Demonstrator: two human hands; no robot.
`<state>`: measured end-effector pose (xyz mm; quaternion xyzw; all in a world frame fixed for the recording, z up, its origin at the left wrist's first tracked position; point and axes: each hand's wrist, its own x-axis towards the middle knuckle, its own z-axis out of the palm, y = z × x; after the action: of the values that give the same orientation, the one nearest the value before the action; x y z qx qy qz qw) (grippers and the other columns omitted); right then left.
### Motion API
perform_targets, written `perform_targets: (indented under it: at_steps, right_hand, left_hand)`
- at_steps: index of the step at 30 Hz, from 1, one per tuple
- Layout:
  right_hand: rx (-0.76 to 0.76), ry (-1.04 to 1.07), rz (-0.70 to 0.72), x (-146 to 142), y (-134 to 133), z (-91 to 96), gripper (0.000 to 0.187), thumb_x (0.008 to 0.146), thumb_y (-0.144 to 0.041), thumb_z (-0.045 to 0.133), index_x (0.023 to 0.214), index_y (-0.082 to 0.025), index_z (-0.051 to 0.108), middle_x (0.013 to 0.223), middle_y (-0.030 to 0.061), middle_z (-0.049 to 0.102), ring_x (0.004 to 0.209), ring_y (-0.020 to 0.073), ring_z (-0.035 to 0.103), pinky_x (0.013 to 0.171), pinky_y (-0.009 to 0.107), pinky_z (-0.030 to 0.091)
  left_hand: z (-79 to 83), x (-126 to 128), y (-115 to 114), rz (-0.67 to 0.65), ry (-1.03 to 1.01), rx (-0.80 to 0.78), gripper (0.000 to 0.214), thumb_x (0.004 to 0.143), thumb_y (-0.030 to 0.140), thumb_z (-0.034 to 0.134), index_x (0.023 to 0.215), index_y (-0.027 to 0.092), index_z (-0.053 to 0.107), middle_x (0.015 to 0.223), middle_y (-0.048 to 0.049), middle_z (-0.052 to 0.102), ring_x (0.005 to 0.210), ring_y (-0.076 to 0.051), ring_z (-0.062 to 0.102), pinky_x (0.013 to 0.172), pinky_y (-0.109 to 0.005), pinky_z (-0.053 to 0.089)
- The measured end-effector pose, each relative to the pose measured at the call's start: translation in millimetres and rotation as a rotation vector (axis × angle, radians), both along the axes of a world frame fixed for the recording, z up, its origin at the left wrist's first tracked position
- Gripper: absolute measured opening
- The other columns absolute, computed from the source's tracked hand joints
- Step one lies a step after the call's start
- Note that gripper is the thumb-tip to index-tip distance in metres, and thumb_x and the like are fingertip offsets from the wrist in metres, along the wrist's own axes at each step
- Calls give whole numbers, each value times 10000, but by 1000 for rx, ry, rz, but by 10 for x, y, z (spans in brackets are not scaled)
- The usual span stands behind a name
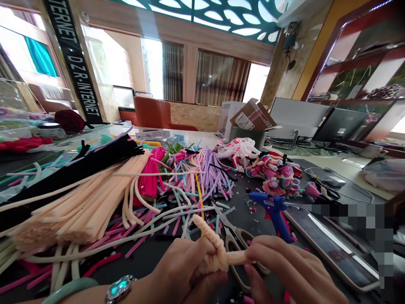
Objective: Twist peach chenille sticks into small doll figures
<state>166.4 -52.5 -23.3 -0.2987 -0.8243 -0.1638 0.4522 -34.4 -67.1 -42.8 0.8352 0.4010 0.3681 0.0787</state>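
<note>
In the head view my left hand (190,261) is closed around a small coil of cream fuzzy pipe cleaner (218,258). A twisted end of it sticks up and to the left above my thumb. My right hand (281,266) pinches the free length running out to the right between thumb and fingers. Just behind and below the hands lie scissors (232,230), their handles partly covered by my right hand. A blue glue gun (275,207) rests beyond my right hand, with a small red light showing on its body.
Bundles of cream pipe cleaners (95,198), black ones (79,169) and pink ones (152,177) cover the left. Finished-looking colourful fuzzy figures (275,173) are piled behind the glue gun. A phone (329,245) lies at right. A cardboard box (253,116) and monitors (297,116) stand farther back.
</note>
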Motion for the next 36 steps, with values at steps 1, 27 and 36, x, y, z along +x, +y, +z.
perform_targets:
  at_steps: [1, 27, 36]
  right_hand:
    - [-55, 12, 19, 2, 1, 0, 109, 803, -132, 523, 867, -189, 590, 725, 12, 686, 606, 113, 655, 571, 183, 506]
    - [-171, -44, 160, 72, 113, 49, 135, 933, -193, 427, 849, -199, 532, 708, -19, 683, 615, 97, 663, 576, 176, 464]
    - [-74, -28, 91, 53, 86, 83, 189, 943, -264, 424, 826, -193, 553, 698, -10, 709, 576, 107, 668, 543, 216, 451]
  left_hand:
    - [0, 3, 3, -6, 2, 5, 241, 928, 333, 375, 790, 179, 499, 611, 8, 569, 511, -98, 508, 510, -156, 438]
    - [-19, -2, 52, -55, -76, -313, 245, 918, 344, 392, 749, 184, 468, 634, 20, 535, 556, -86, 461, 554, -140, 416]
    - [-21, -13, 62, -114, -109, -361, 163, 895, 298, 426, 787, 184, 471, 610, 46, 433, 534, -86, 386, 528, -169, 363]
